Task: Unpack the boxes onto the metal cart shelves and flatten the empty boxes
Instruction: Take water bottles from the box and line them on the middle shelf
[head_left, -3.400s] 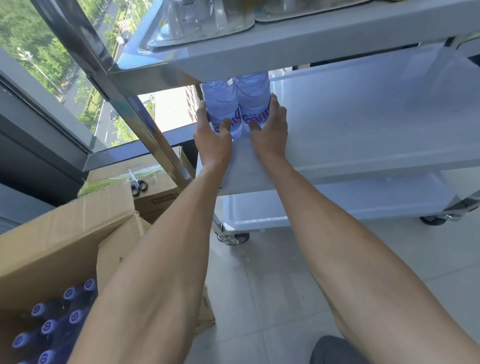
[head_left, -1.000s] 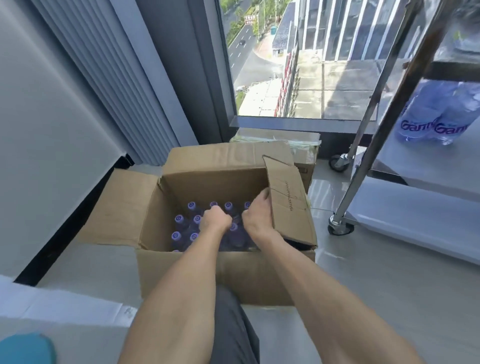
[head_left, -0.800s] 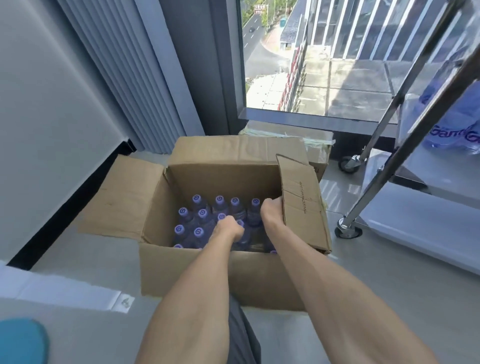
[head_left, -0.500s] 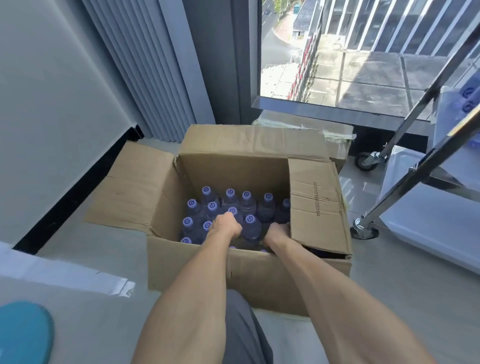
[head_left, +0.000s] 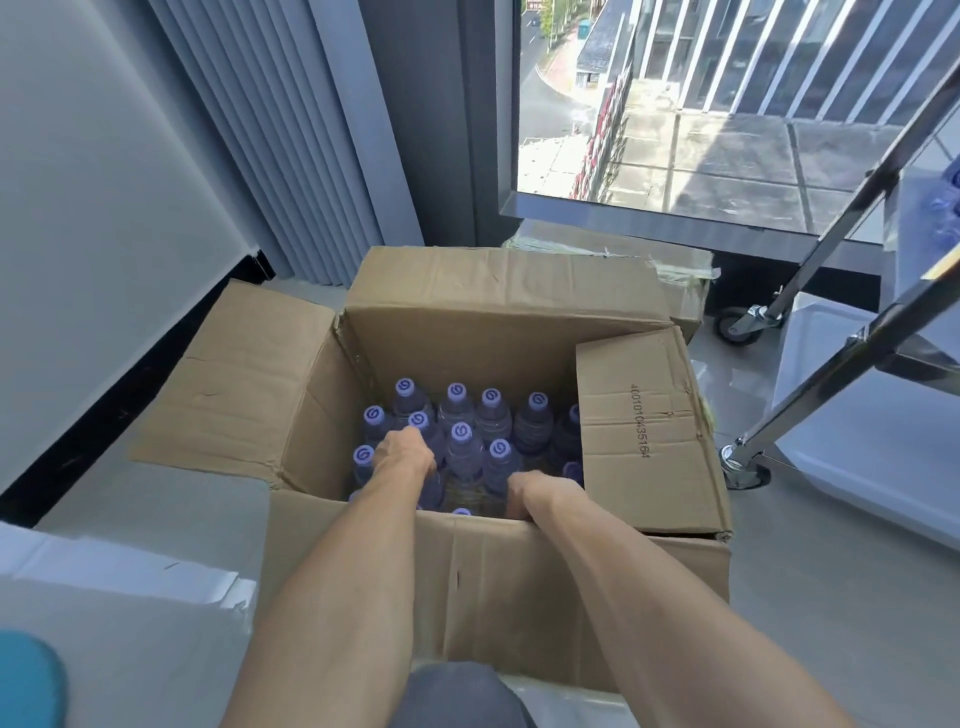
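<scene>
1. An open cardboard box (head_left: 488, 587) sits on the floor in front of the person, with both forearms reaching down into it.
2. Inside the box stand clear plastic bottles (head_left: 491, 415) with round purple caps, packed upright in close rows just beyond and between the hands.
3. The left hand (head_left: 405, 456) is lowered among the bottles on the left side, fingers curled downward around a bottle top; the bottle it grips is mostly hidden under the hand.
4. The right hand (head_left: 540, 493) dips inside the near wall of the box, fingers bent down out of sight; whether it holds a bottle cannot be told.
5. The cardboard is brown, creased and matte. One flap (head_left: 644, 431), to the right of the right hand, folds inward over the bottles and bears a printed number.
6. A second cardboard box (head_left: 675, 270), sealed with tape, lies beyond the hands under the window.
7. The metal cart (head_left: 852, 338) stands to the right of the hands, with shiny tubular legs, caster wheels and pale flat shelves.
</scene>
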